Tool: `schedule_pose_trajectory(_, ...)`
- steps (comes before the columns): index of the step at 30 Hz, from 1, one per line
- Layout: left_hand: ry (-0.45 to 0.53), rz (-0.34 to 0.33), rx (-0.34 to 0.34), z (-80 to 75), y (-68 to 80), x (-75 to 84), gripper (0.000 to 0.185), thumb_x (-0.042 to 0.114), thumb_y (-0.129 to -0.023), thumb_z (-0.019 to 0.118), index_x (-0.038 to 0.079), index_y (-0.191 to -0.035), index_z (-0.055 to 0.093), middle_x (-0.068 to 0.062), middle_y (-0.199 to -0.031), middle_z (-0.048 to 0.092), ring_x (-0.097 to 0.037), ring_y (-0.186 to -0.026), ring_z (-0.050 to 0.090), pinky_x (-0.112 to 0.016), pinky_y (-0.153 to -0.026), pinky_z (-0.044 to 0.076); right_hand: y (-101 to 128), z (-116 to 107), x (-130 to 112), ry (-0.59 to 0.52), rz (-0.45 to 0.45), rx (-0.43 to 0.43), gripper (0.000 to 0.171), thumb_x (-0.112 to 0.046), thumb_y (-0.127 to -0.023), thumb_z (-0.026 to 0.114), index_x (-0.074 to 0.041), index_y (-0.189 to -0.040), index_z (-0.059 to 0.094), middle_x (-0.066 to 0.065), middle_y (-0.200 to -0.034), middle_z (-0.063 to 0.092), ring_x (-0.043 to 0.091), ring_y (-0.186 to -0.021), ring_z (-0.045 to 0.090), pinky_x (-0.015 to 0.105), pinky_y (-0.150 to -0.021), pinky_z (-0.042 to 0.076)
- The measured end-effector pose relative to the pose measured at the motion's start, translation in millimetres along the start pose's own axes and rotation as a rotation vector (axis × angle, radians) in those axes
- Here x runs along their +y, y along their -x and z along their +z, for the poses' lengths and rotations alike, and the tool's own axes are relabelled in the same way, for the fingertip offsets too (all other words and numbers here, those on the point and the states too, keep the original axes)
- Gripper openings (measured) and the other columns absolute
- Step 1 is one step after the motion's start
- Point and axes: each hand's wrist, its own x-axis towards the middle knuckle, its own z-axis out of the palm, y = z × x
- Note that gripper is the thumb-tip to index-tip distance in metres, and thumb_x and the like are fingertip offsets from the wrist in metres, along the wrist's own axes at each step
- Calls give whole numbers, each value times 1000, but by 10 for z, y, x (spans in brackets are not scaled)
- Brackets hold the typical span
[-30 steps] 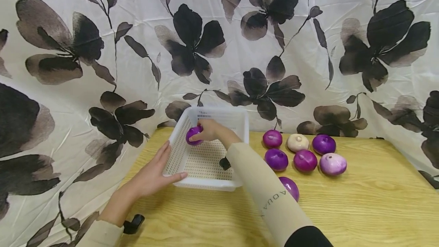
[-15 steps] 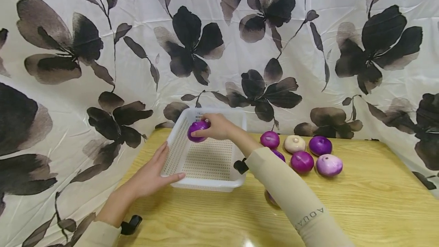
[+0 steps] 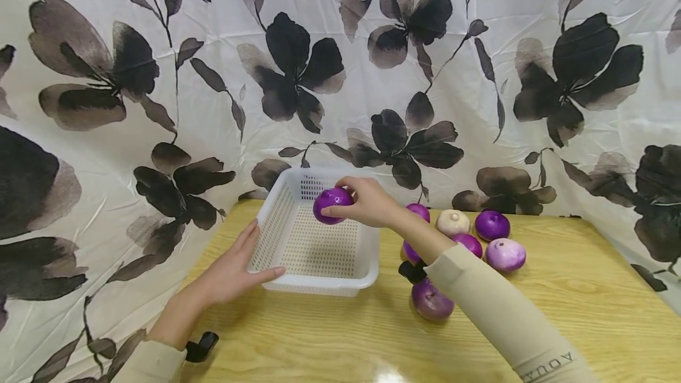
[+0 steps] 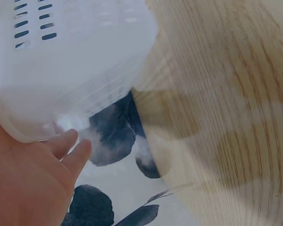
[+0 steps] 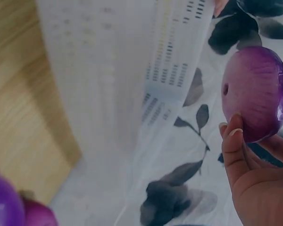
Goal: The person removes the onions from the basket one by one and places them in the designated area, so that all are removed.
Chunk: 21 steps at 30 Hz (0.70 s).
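Note:
My right hand (image 3: 340,198) holds a purple onion (image 3: 332,205) in the air over the far part of the white perforated basket (image 3: 319,285). In the right wrist view the same onion (image 5: 254,99) sits between my thumb and fingers (image 5: 235,146), with the basket (image 5: 132,70) blurred behind. My left hand (image 3: 239,270) rests flat against the basket's near left corner, fingers straight along the side and thumb on the front rim. The left wrist view shows that hand (image 4: 28,183) under the basket's rounded corner (image 4: 61,70). Nothing lies in the basket.
Several onions lie on the wooden table (image 3: 558,324) right of the basket: purple ones (image 3: 492,224) (image 3: 431,300), a cream one (image 3: 453,222) and a pale pink one (image 3: 505,254). A flowered cloth (image 3: 159,105) hangs behind and to the left.
My right hand has carried the purple onion up and to the right, from the basket's far left corner to above its far middle. The left hand has stayed on the basket.

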Motion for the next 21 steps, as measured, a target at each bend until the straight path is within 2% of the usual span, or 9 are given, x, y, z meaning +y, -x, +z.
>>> schedule_pose_trajectory(3, 1, -4, -1, 7, 6, -2, 118, 72, -88, 63, -3, -162, 10, -21, -171, 1, -53, -150, 20, -68, -116, 26, 131, -70, 75, -36, 21, -7, 50, -43, -86, 82, -11, -122, 66, 2, -103, 71, 16, -88, 67, 29, -73, 57)
schedule_pose_trajectory(8, 13, 0, -2, 14, 10, 3, 118, 71, -88, 64, -4, -162, 10, -21, -171, 1, -53, -149, 21, -69, -115, 27, 374, -187, 193, -29, 63, -13, 53, -44, -86, 82, -13, -125, 66, 0, -104, 71, 18, -85, 67, 31, -71, 57)
schedule_pose_trajectory(13, 9, -1, -12, 27, 3, -24, 119, 72, -88, 64, -4, -162, 8, -20, -171, 0, -52, -150, 21, -69, -115, 27, 623, -269, 320, -17, 55, -4, 57, -43, -85, 84, -11, -128, 66, 2, -106, 70, 16, -81, 66, 31, -71, 57)
schedule_pose_trajectory(17, 2, 2, -13, 18, -23, -31, 120, 73, -88, 63, -2, -163, 7, -19, -171, -1, -50, -151, 19, -68, -116, 26, 806, -360, 469, -10, 61, 14, 59, -42, -84, 85, -10, -129, 65, 2, -108, 71, 15, -84, 67, 33, -75, 58)
schedule_pose_trajectory(21, 13, 5, -13, 3, -18, -14, 119, 71, -88, 64, -3, -162, 7, -21, -171, 0, -51, -150, 20, -68, -116, 27, 1016, -450, 599, 44, 94, 23, 61, -45, -84, 84, -12, -131, 65, 1, -107, 72, 16, -88, 66, 35, -77, 58)
